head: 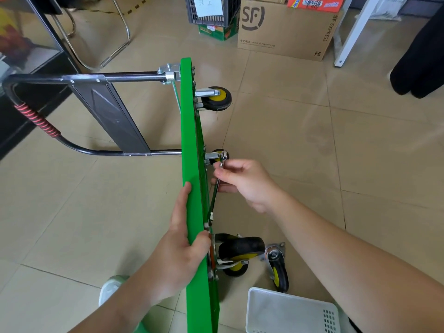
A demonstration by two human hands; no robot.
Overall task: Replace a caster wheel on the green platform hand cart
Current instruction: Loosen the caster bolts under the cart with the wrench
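Green cart (pixel 192 140) gripped by left hand (pixel 182 241), wrench (pixel 213 199) in right hand (pixel 245 183).

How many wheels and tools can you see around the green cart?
Wheels bolted to the green cart: 3 (far wheel, middle wheel, near wheel)
Loose wheel on the floor: 1
Wrench: 1
Total: 5

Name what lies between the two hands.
Head view: the upended green platform, gripped by the left hand, and the wrench that the right hand holds.
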